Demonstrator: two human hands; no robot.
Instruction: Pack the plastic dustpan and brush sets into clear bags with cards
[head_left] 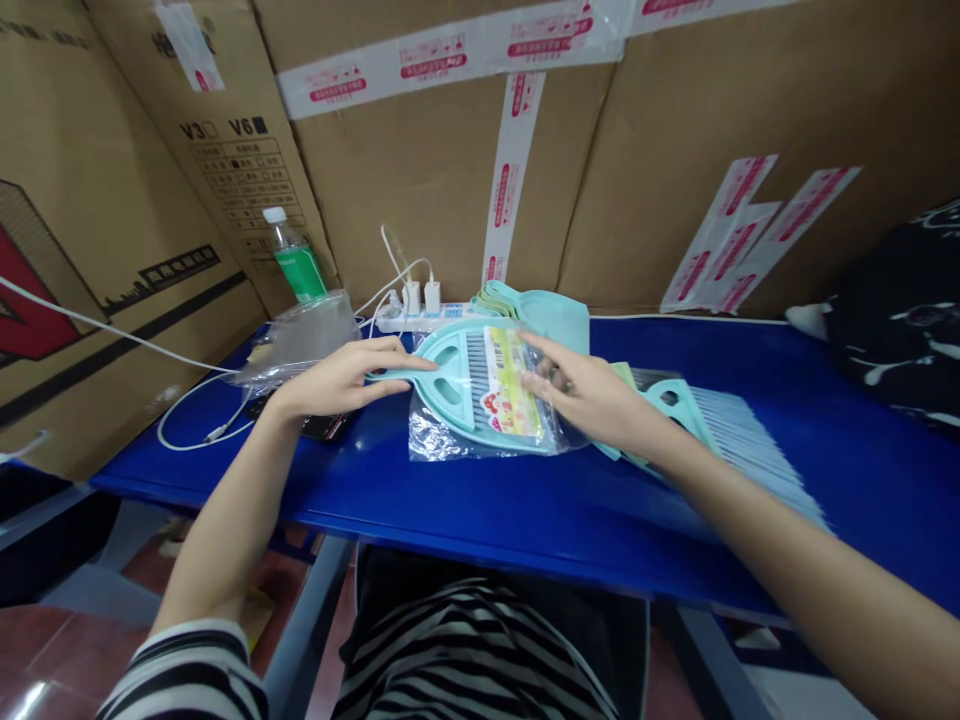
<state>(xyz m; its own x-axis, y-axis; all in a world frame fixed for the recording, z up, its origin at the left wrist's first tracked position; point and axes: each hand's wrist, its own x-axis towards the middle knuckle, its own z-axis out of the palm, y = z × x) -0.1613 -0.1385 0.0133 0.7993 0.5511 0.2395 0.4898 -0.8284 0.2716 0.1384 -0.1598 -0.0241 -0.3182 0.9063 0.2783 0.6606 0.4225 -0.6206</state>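
A light-blue dustpan (442,405) with a small brush (478,380) nested in it lies in a clear plastic bag (431,440), above the blue table. A yellow printed card (510,385) covers part of the bristles. My left hand (352,375) is closed round the handles at the left end, thumb and index finger pinching them. At the other end, my right hand (585,390) has its fingers curled at the edge of the bag beside the card; it is slightly blurred, and its fingertips press on the plastic.
Light-blue dustpans (551,315) are stacked behind the bag. Brushes with blue bristles (750,440) lie under and beyond my right forearm. A power strip (450,315), a bottle (296,262), crumpled clear bags (304,335) and a white cable (169,430) stand or lie on the blue table (420,500). Cardboard (435,180) walls the back.
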